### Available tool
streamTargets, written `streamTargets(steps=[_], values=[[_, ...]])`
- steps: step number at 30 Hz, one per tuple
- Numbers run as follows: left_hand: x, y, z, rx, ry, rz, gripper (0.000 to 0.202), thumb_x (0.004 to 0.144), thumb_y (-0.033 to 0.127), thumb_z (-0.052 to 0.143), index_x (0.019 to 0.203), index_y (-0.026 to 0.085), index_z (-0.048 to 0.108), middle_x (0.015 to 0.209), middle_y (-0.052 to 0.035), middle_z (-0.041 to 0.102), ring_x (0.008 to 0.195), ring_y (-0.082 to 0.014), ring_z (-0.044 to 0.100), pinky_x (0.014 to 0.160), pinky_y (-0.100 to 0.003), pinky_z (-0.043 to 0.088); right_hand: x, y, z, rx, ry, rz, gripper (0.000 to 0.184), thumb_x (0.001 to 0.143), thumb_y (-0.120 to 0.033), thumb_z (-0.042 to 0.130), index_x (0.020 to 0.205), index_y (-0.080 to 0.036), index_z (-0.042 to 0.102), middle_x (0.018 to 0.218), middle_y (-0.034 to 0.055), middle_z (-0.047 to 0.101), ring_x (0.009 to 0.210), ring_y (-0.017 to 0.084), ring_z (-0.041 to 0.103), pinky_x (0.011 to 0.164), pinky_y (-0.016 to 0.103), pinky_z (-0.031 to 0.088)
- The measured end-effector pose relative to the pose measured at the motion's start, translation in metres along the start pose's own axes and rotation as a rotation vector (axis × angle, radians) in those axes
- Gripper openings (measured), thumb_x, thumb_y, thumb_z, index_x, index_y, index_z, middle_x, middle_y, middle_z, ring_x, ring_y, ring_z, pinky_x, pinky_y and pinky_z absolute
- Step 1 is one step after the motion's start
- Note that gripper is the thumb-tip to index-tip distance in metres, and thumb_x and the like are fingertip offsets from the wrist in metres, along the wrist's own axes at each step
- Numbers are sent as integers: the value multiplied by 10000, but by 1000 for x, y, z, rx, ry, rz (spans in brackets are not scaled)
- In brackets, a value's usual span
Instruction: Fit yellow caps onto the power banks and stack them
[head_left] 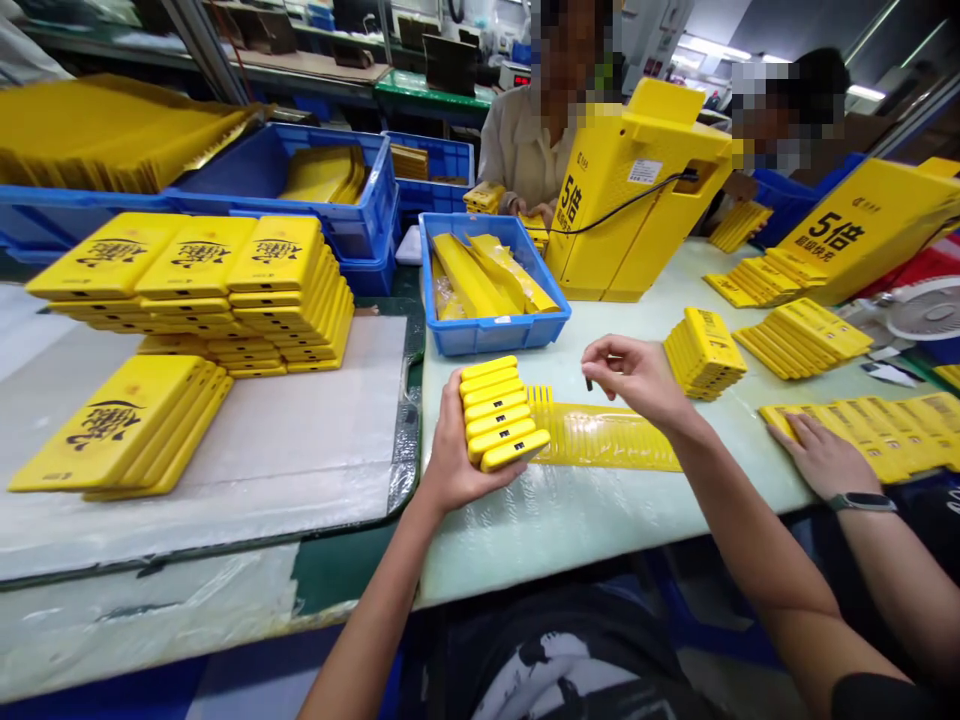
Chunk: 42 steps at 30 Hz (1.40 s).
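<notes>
We grip stacked yellow cases (496, 412) in left hand (469, 455); right hand (637, 377) pinches small dark piece (588, 384) above yellow strip (604, 437).

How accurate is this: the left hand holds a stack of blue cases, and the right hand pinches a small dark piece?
Not quite: the left hand holds a stack of yellow cases, not blue ones, as the head view shows. The right hand does pinch a small dark piece.
</notes>
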<state>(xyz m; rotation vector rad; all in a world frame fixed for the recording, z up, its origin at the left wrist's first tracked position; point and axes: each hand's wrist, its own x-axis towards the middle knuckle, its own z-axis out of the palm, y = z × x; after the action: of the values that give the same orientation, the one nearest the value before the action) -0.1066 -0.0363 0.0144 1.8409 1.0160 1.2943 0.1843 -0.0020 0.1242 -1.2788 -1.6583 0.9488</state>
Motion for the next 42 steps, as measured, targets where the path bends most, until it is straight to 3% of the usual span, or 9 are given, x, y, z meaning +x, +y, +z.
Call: streamTargets(steps=[3, 6, 8, 11, 14, 19, 24, 30, 42], values=[[-2, -3, 2, -13, -1, -2, 1431, 669, 565, 1040, 1776, 318, 168, 1727, -202, 430, 1622, -487, 493, 1376, -743, 385, -8, -27, 2, 207, 31, 25, 305, 852, -463, 953, 920, -195, 824, 723, 1, 708, 515, 133, 638, 479, 264, 517], [-2, -2, 3, -28, -9, 12, 1422, 678, 605, 1021, 1775, 337, 156, 1710, -197, 442, 1586, -496, 525, 1340, -795, 402, -16, -51, 18, 299, -13, 13, 322, 814, -471, 1010, 922, -203, 867, 785, 55, 777, 685, 218, 806, 535, 277, 614], [-1, 1, 2, -41, -15, 12, 1391, 696, 583, 1013, 1769, 330, 165, 1681, -194, 470, 1566, -482, 548, 1327, -776, 431, -18, -60, 29, 344, -96, 6, 338, 807, -475, 1019, 947, -200, 879, 842, 80, 810, 786, 254, 849, 589, 293, 661], [-1, 7, 1, -50, -27, -18, 1371, 710, 527, 1015, 1760, 301, 163, 1641, -192, 508, 1549, -460, 569, 1325, -727, 458, -14, -67, 43, 364, -202, 17, 371, 793, -482, 1022, 918, -180, 847, 773, 69, 791, 703, 237, 815, 592, 314, 673], [-2, 9, 1, -49, -33, -44, 1414, 686, 501, 1033, 1758, 286, 137, 1641, -199, 497, 1566, -471, 545, 1332, -725, 450, -7, -72, 55, 284, -229, 45, 312, 802, -405, 989, 883, -175, 795, 704, 33, 748, 620, 198, 756, 597, 315, 659], [-3, 4, 4, -77, -40, -52, 1439, 677, 495, 1034, 1769, 319, 114, 1660, -191, 479, 1570, -471, 534, 1335, -742, 436, 5, -79, 62, 102, -334, 51, 162, 785, -220, 830, 917, -182, 745, 755, -3, 704, 623, 139, 674, 573, 246, 560], [-4, 3, 5, -67, -30, -37, 1441, 661, 487, 1041, 1776, 315, 144, 1672, -191, 472, 1572, -473, 531, 1348, -736, 425, 14, -84, 59, -111, -365, -39, 99, 778, -216, 738, 871, -183, 745, 738, 0, 682, 642, 133, 597, 579, 241, 478], [-4, 5, 4, -43, -35, -34, 1447, 657, 450, 1040, 1772, 299, 131, 1707, -197, 441, 1589, -467, 520, 1352, -707, 440, 18, -91, 63, -333, -393, -165, 127, 863, -259, 745, 789, -170, 798, 679, 5, 719, 620, 127, 561, 597, 262, 417], [-1, 9, 4, -76, -53, -60, 1398, 666, 454, 1034, 1742, 307, 153, 1709, -191, 417, 1589, -464, 518, 1344, -712, 450, 28, -106, 75, -421, -408, -68, 104, 788, -146, 751, 685, -149, 768, 623, 7, 705, 596, 128, 584, 588, 247, 423]])
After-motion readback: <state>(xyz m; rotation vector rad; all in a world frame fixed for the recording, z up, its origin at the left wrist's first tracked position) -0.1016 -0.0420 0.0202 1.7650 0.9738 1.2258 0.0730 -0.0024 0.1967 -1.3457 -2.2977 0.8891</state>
